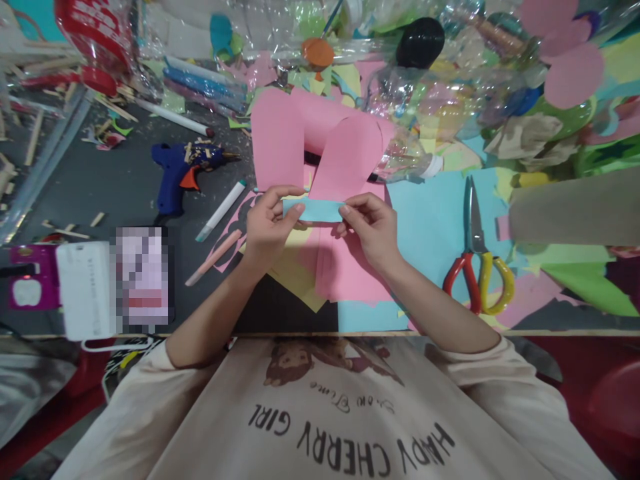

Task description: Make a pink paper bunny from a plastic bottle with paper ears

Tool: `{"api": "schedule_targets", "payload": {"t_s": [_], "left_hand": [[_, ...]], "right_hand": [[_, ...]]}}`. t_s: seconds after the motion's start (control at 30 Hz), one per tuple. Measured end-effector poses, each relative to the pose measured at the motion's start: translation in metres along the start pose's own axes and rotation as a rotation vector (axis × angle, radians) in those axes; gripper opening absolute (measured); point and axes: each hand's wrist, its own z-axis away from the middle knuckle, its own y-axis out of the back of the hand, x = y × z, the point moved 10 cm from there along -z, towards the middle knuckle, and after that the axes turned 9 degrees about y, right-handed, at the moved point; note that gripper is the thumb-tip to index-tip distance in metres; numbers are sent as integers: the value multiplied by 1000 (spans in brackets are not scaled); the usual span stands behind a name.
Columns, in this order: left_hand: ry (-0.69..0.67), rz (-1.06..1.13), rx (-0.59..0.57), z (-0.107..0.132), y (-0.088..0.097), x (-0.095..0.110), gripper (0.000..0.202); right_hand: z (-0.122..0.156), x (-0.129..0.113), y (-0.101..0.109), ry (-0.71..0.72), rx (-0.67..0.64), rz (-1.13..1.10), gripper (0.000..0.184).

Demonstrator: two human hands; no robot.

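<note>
Between my two hands a light blue paper strip [323,211] is held level over the table. My left hand [273,223] pinches its left end with thumb and fingers. The right end is pinched by my right hand [370,223]. Just beyond the strip stands a pink paper piece with rounded flaps [345,157], set against a plastic bottle [407,157] with a white cap. Under my hands lie pink paper sheets [350,267] and a yellow paper sheet [300,280].
Scissors [477,253] with red and yellow handles lie at right on blue paper [425,220]. A blue glue gun [175,173], markers [220,210] and a phone [145,277] are at left. Plastic bottles, wooden sticks and paper scraps crowd the back.
</note>
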Motion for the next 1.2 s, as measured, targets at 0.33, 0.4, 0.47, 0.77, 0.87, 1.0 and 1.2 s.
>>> {"api": "schedule_targets", "payload": {"t_s": [0.33, 0.4, 0.47, 0.77, 0.87, 1.0, 1.2], "left_hand": [[45, -1, 11, 1, 1, -1, 32], [34, 16, 18, 1, 1, 1, 33], [24, 24, 16, 1, 1, 3, 33], [27, 10, 6, 0, 0, 1, 31], [35, 3, -5, 0, -1, 1, 30], [43, 6, -9, 0, -2, 1, 28], [-95, -10, 118, 3, 12, 14, 24]], "right_hand": [[0, 2, -1, -29, 5, -5, 40], [0, 2, -2, -29, -8, -11, 40], [0, 2, -2, -34, -14, -25, 39], [-1, 3, 0, -55, 4, -35, 39], [-1, 2, -1, -44, -8, -22, 39], [0, 0, -2, -21, -29, 18, 39], [3, -18, 10, 155, 84, 154, 31]]}}
